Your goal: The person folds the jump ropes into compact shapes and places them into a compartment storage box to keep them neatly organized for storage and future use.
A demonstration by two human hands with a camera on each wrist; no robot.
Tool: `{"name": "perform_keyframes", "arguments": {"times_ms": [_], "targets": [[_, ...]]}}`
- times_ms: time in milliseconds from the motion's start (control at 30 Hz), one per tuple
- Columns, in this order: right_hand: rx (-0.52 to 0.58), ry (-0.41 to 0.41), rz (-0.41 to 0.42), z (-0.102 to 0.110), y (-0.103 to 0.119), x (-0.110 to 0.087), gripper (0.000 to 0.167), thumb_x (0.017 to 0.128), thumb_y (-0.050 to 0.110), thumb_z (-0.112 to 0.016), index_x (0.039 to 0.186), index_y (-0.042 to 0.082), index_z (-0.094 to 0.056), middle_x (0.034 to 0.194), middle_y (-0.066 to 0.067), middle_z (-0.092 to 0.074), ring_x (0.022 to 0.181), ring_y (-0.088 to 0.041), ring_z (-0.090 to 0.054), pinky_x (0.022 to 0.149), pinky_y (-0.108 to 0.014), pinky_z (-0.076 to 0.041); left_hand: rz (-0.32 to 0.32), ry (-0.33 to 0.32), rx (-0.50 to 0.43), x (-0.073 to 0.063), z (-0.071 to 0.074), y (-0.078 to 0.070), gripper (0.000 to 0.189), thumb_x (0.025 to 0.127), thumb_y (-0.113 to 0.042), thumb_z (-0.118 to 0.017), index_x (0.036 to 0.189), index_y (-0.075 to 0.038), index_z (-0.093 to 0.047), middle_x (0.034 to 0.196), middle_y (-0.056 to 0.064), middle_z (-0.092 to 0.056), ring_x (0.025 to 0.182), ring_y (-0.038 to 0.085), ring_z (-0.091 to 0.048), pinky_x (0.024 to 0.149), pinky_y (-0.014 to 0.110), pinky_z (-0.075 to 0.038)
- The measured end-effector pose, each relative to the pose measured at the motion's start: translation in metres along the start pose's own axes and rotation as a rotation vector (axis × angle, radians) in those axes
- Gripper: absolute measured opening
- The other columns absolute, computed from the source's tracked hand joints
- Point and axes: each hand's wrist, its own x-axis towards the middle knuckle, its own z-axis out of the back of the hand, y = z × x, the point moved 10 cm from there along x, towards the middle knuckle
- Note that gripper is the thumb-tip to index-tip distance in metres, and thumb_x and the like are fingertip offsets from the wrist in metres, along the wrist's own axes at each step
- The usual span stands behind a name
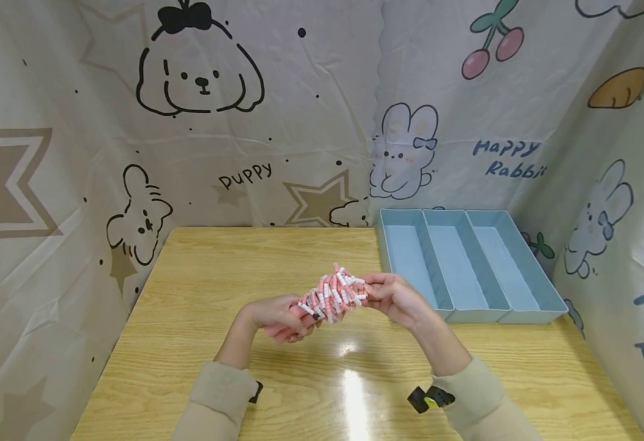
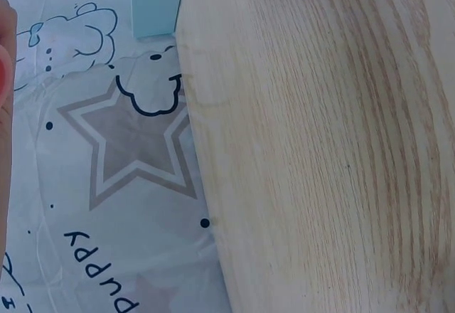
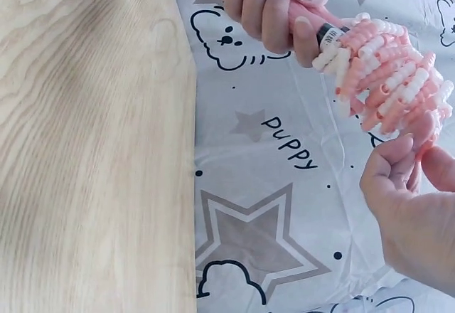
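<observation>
A pink-handled brush-like item with a thick head of pink and white ridged, curly strands [image 1: 329,297] is held up over the table, its exact kind unclear. My left hand [image 1: 277,315] grips the pink handle. In the right wrist view, a black band with a white label [image 3: 331,35] sits where the handle meets the strands. My right hand [image 1: 396,299] pinches a strand at the head's far end between thumb and fingers. Only a sliver of the left hand [image 2: 6,92] shows at the edge of the left wrist view.
A light blue tray [image 1: 448,315] with three long compartments stands at the table's back right. The wooden table [image 1: 217,263] backs onto a hanging cloth [image 1: 310,122] printed with cartoon animals, which also encloses both sides. Dark straps sit at both sleeve cuffs.
</observation>
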Motion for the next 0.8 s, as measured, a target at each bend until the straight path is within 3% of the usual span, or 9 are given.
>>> {"name": "perform_keyframes", "arguments": {"times_ms": [167, 300, 400, 600, 700, 800], "targets": [[0.077, 0.031, 0.067, -0.001, 0.002, 0.0, 0.031, 0.089, -0.009, -0.038, 0.11, 0.011, -0.048, 0.089, -0.002, -0.064, 0.079, -0.011, -0.06, 0.075, -0.023, -0.049, -0.014, 0.007, -0.035, 0.002, -0.002, -0.002, 0.027, 0.079, -0.004, -0.052, 0.101, 0.01, -0.045, 0.074, 0.004, -0.052, 0.057, 0.012, -0.05, 0.053, 0.024, -0.045], [0.093, 0.099, 0.167, -0.005, 0.009, -0.001, 0.033, 0.091, -0.009, -0.035, 0.108, 0.008, -0.057, 0.094, -0.002, -0.064, 0.086, -0.011, -0.061, 0.079, -0.023, -0.048, -0.019, 0.008, -0.052, 0.003, -0.002, -0.002, 0.026, 0.079, -0.003, -0.052, 0.101, 0.007, -0.045, 0.074, 0.004, -0.052, 0.057, 0.012, -0.051, 0.053, 0.024, -0.045], [0.036, 0.088, 0.219, -0.006, 0.014, -0.003, 0.032, 0.088, -0.009, -0.042, 0.105, 0.009, -0.063, 0.092, -0.002, -0.065, 0.084, -0.011, -0.061, 0.079, -0.022, -0.049, -0.015, 0.01, -0.054, 0.003, -0.003, -0.002, 0.026, 0.079, -0.002, -0.052, 0.102, 0.007, -0.045, 0.074, 0.004, -0.053, 0.057, 0.012, -0.051, 0.053, 0.024, -0.045], [-0.272, -0.093, 0.269, 0.001, 0.022, -0.004, 0.024, 0.083, -0.004, -0.059, 0.107, -0.006, -0.059, 0.082, 0.0, -0.064, 0.073, -0.009, -0.062, 0.07, -0.022, -0.052, -0.022, 0.024, -0.068, 0.002, -0.005, -0.002, 0.028, 0.081, -0.002, -0.05, 0.102, 0.014, -0.042, 0.073, 0.004, -0.053, 0.057, 0.012, -0.051, 0.053, 0.025, -0.045], [-0.526, -0.186, 0.307, 0.001, 0.029, -0.007, 0.027, 0.085, 0.001, -0.06, 0.108, -0.011, -0.057, 0.082, -0.002, -0.064, 0.071, -0.011, -0.062, 0.065, -0.023, -0.052, -0.014, 0.021, -0.079, 0.002, -0.005, 0.0, 0.028, 0.081, -0.003, -0.051, 0.101, 0.015, -0.042, 0.072, 0.004, -0.053, 0.057, 0.012, -0.051, 0.053, 0.025, -0.045], [-0.82, -0.248, 0.414, -0.006, 0.04, -0.013, 0.021, 0.086, 0.006, -0.061, 0.105, -0.004, -0.062, 0.08, -0.005, -0.065, 0.069, -0.014, -0.062, 0.058, -0.022, -0.05, 0.007, 0.011, -0.091, 0.001, -0.004, 0.003, 0.023, 0.081, -0.004, -0.052, 0.099, 0.009, -0.046, 0.071, 0.004, -0.053, 0.056, 0.012, -0.051, 0.053, 0.025, -0.045]]}}
